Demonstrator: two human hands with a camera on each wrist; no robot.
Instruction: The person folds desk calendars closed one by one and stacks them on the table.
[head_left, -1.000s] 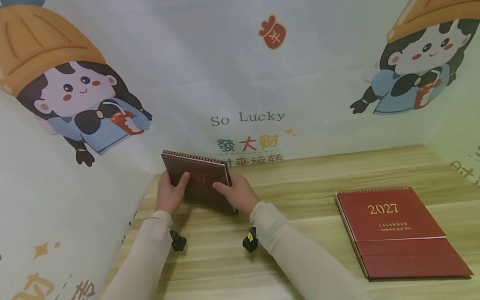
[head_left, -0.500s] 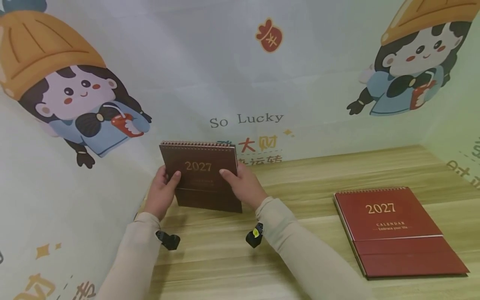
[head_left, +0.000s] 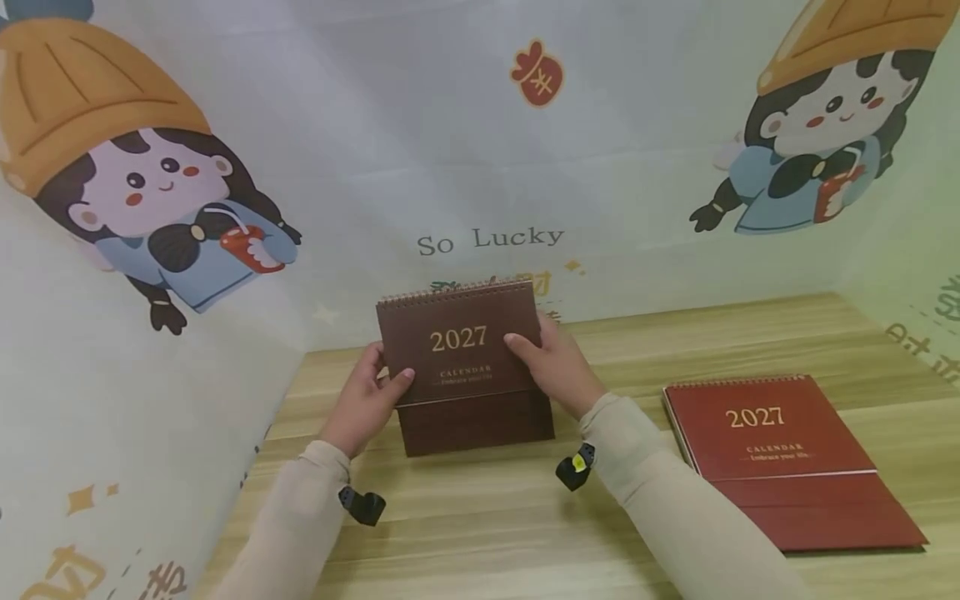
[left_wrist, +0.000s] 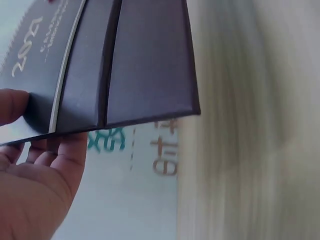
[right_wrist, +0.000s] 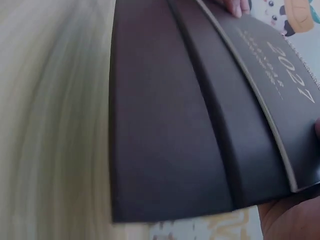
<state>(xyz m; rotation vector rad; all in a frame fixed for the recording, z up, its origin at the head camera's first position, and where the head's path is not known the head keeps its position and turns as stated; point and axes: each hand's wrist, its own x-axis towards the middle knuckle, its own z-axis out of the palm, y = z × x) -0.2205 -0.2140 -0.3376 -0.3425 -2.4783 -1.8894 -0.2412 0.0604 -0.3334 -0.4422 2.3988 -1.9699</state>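
Note:
Both hands hold up a dark red-brown desk calendar (head_left: 467,358) with gold "2027" lettering and a wire spiral along its top edge. My left hand (head_left: 367,396) grips its left side, thumb on the front cover and fingers behind. On the opposite edge my right hand (head_left: 558,358) grips in the same way, thumb in front. In the left wrist view the calendar's (left_wrist: 145,60) lower panel bends away from the cover along a crease. The right wrist view shows that crease too, with the calendar (right_wrist: 165,125) above the blurred tabletop. Most fingers of both hands are hidden behind it.
A second, brighter red 2027 calendar (head_left: 765,442) lies flat on the wood-grain table (head_left: 480,533) at the right, partly covered by my right sleeve. Behind the table rises a pale wall sheet (head_left: 360,200) printed with cartoon figures and lettering.
The held calendar has turned from slanted to facing me and shifted right, with both hands moving along with it. Its gold lettering now shows fully. The red calendar stays lying on the table.

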